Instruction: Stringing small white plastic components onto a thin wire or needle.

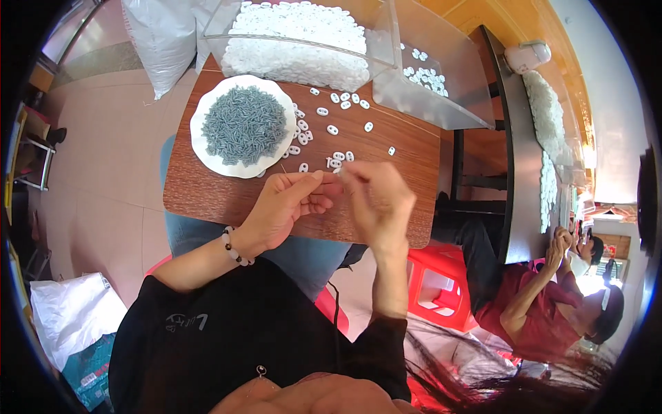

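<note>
My left hand [293, 200], with a beaded bracelet [235, 247] at the wrist, is held over the front of the wooden table, thumb and forefinger pinched together. My right hand [380, 201] meets it fingertip to fingertip, also pinched and slightly blurred. What the fingers hold is too small to make out, though something white shows where they meet. Just beyond them lie several small white oval pieces [332, 130], each with two holes. To the left, a white scalloped plate [200, 148] carries a heap of small grey plugs [245, 124]; some white pieces lie along its right rim.
A clear bin [383, 41] full of white pieces stands at the table's [227, 200] back. Beside it, a second clear bin [441, 110] holds a few. A red stool [441, 293] and a person in red [538, 310] at a dark table [514, 172] are on the right.
</note>
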Motion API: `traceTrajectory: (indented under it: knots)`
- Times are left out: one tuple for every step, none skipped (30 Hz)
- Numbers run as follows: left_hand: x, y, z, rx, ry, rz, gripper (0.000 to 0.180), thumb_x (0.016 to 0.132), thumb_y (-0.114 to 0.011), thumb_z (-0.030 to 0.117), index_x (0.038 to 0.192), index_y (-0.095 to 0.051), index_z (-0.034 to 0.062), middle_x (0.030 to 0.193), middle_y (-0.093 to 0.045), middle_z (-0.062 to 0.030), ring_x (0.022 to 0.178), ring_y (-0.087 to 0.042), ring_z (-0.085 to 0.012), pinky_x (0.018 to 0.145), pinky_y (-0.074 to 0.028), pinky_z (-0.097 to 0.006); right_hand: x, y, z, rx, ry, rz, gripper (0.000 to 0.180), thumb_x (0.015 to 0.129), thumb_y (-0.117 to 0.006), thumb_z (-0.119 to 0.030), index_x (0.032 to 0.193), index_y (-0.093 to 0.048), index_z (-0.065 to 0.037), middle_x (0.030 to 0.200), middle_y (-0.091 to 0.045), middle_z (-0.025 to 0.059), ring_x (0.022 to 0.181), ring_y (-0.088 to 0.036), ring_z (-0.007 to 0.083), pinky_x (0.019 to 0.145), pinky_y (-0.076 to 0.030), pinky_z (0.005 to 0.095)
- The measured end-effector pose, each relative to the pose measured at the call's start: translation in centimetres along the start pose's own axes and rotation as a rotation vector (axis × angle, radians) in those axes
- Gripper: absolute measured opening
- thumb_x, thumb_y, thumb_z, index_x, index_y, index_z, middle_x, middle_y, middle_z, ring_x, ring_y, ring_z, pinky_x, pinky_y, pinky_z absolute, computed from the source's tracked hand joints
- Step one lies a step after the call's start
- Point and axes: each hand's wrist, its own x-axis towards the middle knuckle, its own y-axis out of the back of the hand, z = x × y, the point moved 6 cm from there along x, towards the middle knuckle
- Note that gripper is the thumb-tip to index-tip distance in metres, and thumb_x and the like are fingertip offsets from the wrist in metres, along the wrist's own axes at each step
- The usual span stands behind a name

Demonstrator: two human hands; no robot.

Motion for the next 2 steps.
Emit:
traceTrajectory:
  knots:
    - [-0.10, -0.10, 0.13, 0.033, 0.007, -0.016, 0.030, 0.096, -0.052, 0.022, 0.109, -0.063, -0.0031, 0.094, -0.068, -0.0080, 0.076, -0.061, -0.0093, 0.072, -0.050, -0.023, 0.72, 1.10, 0.12, -0.045, -0.010, 0.047, 0.010, 0.078, -0.068, 0.002, 0.088, -0.068, 0.000, 0.084, -0.068, 0.0111, 0.071, -0.064, 0.0178, 0.065, -0.050, 0.0274]
    - [-0.26, -0.01, 0.31, 0.066, 0.013, -0.031, 0.031, 0.096, -0.051, 0.022, 0.112, -0.062, -0.0030, 0.096, -0.068, -0.0084, 0.077, -0.061, -0.0096, 0.073, -0.050, -0.024, 0.82, 1.19, -0.04, -0.050, -0.009, 0.047, 0.010, 0.078, -0.068, 0.002, 0.088, -0.068, 0.000, 0.084, -0.068, 0.0111, 0.071, -0.064, 0.0178, 0.065, -0.050, 0.0274]
